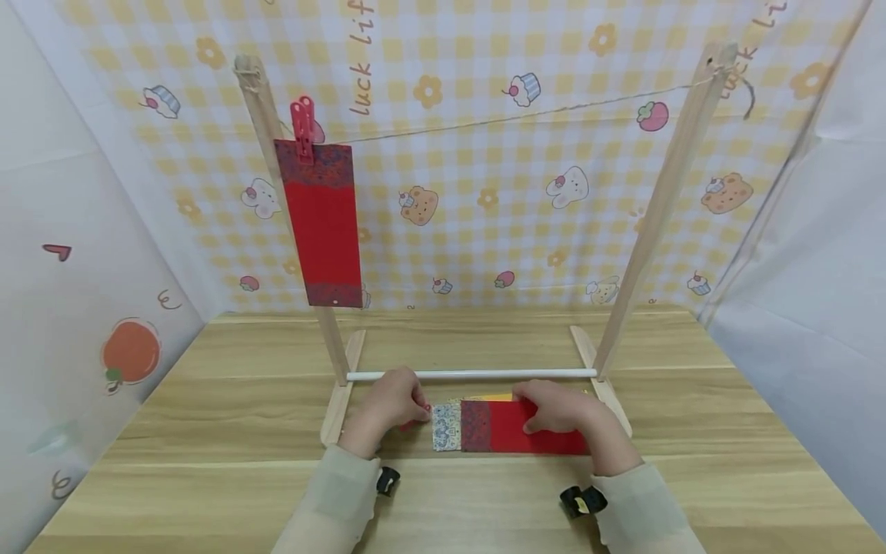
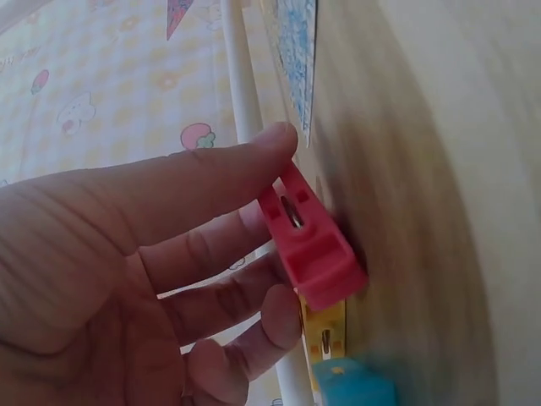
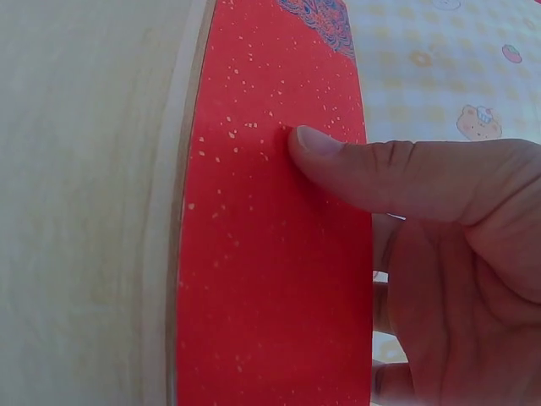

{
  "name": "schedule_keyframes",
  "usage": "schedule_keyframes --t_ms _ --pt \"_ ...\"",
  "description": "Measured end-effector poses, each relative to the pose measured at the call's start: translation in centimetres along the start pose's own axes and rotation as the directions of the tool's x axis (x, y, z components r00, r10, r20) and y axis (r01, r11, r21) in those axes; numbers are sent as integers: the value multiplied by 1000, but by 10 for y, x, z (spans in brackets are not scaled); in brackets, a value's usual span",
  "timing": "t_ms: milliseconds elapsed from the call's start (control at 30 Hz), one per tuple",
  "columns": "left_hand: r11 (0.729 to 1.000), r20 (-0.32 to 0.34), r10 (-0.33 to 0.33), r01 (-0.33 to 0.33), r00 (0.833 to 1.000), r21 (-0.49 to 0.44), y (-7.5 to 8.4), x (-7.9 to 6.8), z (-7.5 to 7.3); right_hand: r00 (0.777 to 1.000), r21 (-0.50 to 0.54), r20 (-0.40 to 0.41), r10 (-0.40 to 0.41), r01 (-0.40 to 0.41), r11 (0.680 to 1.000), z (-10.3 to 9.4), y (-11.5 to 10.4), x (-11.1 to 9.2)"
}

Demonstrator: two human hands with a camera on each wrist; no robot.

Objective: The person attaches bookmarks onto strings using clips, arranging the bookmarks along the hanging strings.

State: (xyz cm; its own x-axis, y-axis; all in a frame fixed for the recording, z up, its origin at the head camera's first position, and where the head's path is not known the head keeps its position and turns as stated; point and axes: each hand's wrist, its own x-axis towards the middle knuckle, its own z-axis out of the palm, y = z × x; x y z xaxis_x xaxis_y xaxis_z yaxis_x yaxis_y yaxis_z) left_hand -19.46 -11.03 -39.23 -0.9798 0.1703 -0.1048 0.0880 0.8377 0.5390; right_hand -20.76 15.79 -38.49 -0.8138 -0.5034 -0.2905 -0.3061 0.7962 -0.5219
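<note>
From my station: left hand (image 1: 397, 398) pinches a red plastic clip (image 2: 308, 245), yellow clip (image 2: 325, 330) and teal clip (image 2: 353, 385) near its fingers. Right hand (image 1: 559, 408) grips a gold-flecked red card (image 3: 262, 271); blue-patterned card (image 1: 446, 431) shows between hands. Beyond both, smooth white rod (image 1: 484, 375) crosses; farther, red strip (image 1: 321, 231) hangs on rough twine (image 1: 519, 119).

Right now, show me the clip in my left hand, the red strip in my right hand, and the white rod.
Clip (image 2: 311, 240), left wrist view, body near the spring.
Red strip (image 3: 266, 245), right wrist view, flecked red face.
White rod (image 1: 477, 375), head view, middle of its length.
</note>
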Motion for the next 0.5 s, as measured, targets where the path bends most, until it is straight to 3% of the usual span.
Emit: schedule_keyframes --t_ms 167,500 --pt "1000 4 -10 11 1000 -24 -1 0 -1 1000 19 -3 -2 2 1000 0 1 -1" --pt "997 -8 1 -2 1000 -74 -3 -2 -11 996 53 -4 -94 94 994 -3 4 -1"
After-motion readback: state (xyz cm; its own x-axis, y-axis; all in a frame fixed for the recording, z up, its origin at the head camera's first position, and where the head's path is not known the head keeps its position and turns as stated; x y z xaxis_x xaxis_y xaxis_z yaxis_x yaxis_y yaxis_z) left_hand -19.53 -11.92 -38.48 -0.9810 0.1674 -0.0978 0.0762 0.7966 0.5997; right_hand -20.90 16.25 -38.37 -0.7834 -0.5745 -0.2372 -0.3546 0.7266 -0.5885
